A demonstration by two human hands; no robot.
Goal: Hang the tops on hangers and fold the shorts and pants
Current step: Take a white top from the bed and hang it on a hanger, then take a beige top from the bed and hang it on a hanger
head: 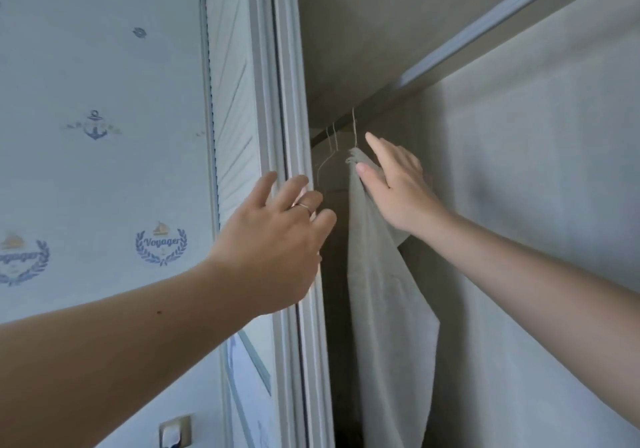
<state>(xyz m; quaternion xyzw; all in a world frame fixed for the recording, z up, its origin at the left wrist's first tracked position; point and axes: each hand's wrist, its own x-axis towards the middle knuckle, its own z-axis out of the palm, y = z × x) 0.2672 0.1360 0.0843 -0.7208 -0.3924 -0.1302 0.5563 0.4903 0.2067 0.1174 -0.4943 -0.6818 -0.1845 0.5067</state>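
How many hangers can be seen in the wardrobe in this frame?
3. Two bare wire hangers hang side by side on the left; a third hanger, right of them, carries the pale top. Others may be hidden behind the door.

On our left we see pale blue wallpaper (104, 67) printed with anchors and "Voyager" wreaths, with a metal-framed switch plate (175, 431) low on it. Right of it stands a white ribbed wardrobe door edge (277, 101), and a plain grey panel (519, 205) fills the far right.
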